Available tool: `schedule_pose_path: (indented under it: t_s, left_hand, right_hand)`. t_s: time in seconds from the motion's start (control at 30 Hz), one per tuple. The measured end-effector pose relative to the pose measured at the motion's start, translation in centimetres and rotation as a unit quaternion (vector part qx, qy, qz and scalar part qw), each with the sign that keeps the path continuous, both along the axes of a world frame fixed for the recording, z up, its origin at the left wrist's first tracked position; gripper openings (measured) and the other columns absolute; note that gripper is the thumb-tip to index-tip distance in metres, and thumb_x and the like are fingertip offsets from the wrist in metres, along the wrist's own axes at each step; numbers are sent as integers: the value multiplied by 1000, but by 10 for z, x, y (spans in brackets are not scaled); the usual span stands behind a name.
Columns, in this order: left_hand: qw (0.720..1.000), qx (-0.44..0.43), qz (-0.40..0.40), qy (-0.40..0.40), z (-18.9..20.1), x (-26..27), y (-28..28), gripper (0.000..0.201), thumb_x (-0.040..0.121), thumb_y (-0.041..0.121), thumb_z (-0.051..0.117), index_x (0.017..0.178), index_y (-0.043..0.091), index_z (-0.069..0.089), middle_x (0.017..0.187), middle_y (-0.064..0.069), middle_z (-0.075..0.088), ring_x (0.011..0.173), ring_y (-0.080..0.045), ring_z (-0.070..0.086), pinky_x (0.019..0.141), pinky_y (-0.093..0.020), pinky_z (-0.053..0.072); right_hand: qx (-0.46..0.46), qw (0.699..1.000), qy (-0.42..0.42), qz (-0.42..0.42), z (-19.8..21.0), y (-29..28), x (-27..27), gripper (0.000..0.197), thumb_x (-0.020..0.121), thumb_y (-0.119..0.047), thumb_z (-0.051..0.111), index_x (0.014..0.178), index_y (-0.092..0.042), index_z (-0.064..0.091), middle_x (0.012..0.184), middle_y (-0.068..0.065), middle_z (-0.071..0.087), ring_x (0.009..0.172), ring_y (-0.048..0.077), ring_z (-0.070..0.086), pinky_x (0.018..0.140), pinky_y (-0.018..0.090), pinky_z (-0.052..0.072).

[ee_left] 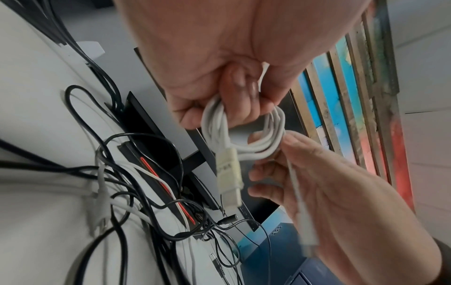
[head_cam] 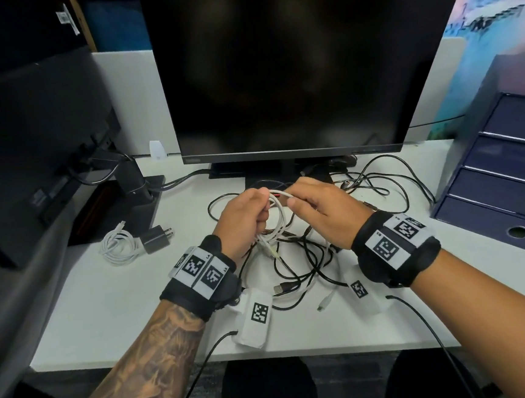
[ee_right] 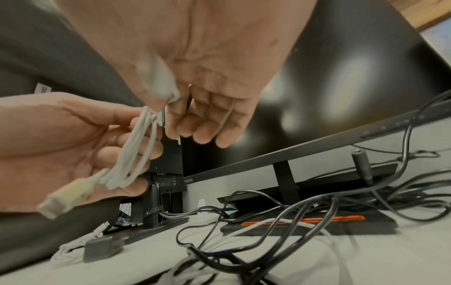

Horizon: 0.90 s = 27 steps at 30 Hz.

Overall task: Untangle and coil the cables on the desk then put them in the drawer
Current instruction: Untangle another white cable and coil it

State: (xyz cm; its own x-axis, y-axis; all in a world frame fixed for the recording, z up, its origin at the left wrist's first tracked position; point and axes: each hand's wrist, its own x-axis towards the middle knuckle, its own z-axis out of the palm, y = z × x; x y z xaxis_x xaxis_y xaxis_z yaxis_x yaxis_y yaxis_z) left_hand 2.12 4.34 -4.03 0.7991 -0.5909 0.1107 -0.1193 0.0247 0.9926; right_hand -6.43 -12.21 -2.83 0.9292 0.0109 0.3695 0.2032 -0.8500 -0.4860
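Note:
My left hand (head_cam: pixel 246 216) grips a white cable (head_cam: pixel 274 221) wound into several loops above the desk; its USB plug (ee_left: pixel 229 176) hangs below the fist. My right hand (head_cam: pixel 315 205) pinches the loose end of that white cable (ee_right: pixel 158 81) between thumb and forefinger, right beside the left hand. Under both hands a tangle of black and white cables (head_cam: pixel 311 258) lies on the white desk (head_cam: pixel 112 316). A second white cable (head_cam: pixel 117 246), coiled, lies at the left next to a black charger (head_cam: pixel 156 238).
A dark monitor (head_cam: pixel 300 68) stands behind the hands, its base (head_cam: pixel 271 172) under the cables. A second monitor's back (head_cam: pixel 28 149) fills the left. A blue drawer unit (head_cam: pixel 507 177) stands at the right, drawers closed. White tagged pouches (head_cam: pixel 254 318) lie near the front edge.

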Motion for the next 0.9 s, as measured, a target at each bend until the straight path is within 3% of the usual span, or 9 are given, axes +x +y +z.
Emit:
schedule_pose_path:
  t_s: [0.1,0.2,0.33,0.4,0.47,0.6,0.73,0.9]
  left_hand:
    - [1000,-6,5,4,1,2,1,35,106,21,41,73,14,52,53,13,37,52,-7,30,49,-19,27]
    - [1000,-15,9,12,3,2,1,35,106,19,41,73,12,52,52,13,37,51,-6,30,49,-18,26]
    - [999,-32,-2,28,2,1,-1,34,105,19,42,73,10,52,54,10,37,53,-8,29,49,-19,24]
    - [998,-52,-6,46,3,1,0,34,105,17,43,73,9,52,57,7,37,54,-8,28,50,-20,23]
    - [995,-74,-8,66,4,2,1,34,104,16,43,73,9,54,62,4,41,54,-8,29,49,-19,22]
    - [992,-92,-12,87,4,3,1,33,104,15,44,73,10,55,70,-2,41,55,-7,29,50,-20,21]
    - [993,-84,-16,80,2,3,1,35,105,16,43,73,10,56,68,-1,40,53,-7,30,47,-17,26]
    - [994,-78,-10,79,0,5,2,34,105,17,43,73,10,53,65,-1,37,50,-6,31,44,-15,28]
  right_hand:
    - [-70,997,12,-37,0,0,-2,24,104,-39,45,105,-26,66,91,-10,48,86,8,48,76,34,48]
    - [-76,995,22,-66,3,0,-4,29,102,-44,47,92,-24,66,76,-5,57,72,13,54,69,40,50]
    - [32,994,41,-94,1,1,-4,16,98,-32,61,86,-26,69,72,-7,68,70,11,63,68,34,54]
    - [111,989,46,-91,-2,3,-3,9,95,-19,66,90,-24,72,75,-9,69,68,3,62,67,21,51]
    - [209,974,42,-76,-3,4,-4,14,94,-10,67,96,-21,76,76,-9,69,70,2,62,69,14,49]
    - [331,940,35,-77,-1,7,-2,16,95,-9,66,103,-18,77,92,4,76,83,17,72,73,24,58]
    - [385,920,46,-59,0,10,-1,16,97,-6,62,107,-9,74,94,14,76,83,18,74,75,29,58]
    - [414,906,80,-35,0,11,-1,15,98,-8,60,106,-11,73,88,4,74,72,14,68,61,23,48]
